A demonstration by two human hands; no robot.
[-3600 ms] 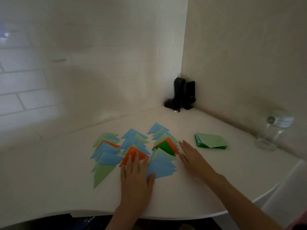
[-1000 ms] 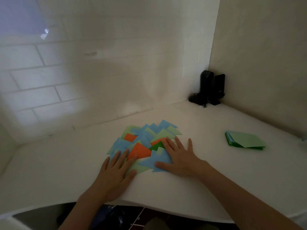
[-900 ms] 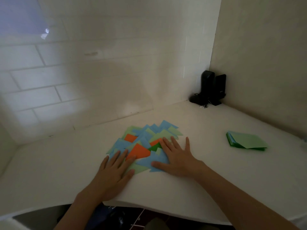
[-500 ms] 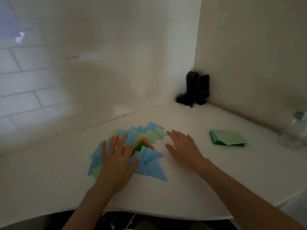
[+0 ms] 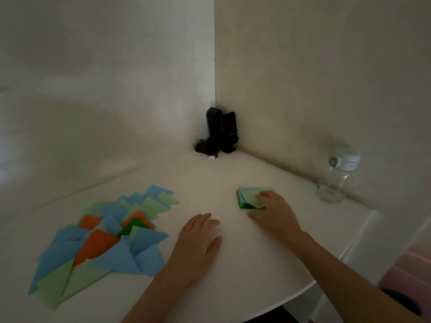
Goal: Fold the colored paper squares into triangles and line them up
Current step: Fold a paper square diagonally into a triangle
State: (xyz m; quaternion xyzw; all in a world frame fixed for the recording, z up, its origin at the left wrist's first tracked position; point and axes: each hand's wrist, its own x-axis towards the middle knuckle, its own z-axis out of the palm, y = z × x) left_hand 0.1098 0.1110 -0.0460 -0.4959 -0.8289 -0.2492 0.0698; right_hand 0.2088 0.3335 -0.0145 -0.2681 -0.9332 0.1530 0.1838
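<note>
A loose heap of folded paper triangles (image 5: 105, 243), blue, light green, orange and one dark green, lies overlapping on the white table (image 5: 210, 183) at the left. A small stack of green paper squares (image 5: 247, 198) sits right of the middle. My right hand (image 5: 277, 214) is on this stack, its fingers curled over the top sheet and its thumb at the near edge. My left hand (image 5: 198, 243) lies flat on bare table between the heap and the stack, touching no paper.
Two black speakers (image 5: 221, 134) with a cable stand in the far corner where the walls meet. A clear glass jar (image 5: 335, 180) with a pale lid stands at the right by the wall. The table's curved front edge (image 5: 303, 292) runs close under my right forearm.
Both hands have left the heap of triangles. My right hand moved right onto the green stack, and my left hand slid right onto bare table. The view swung rightwards.
</note>
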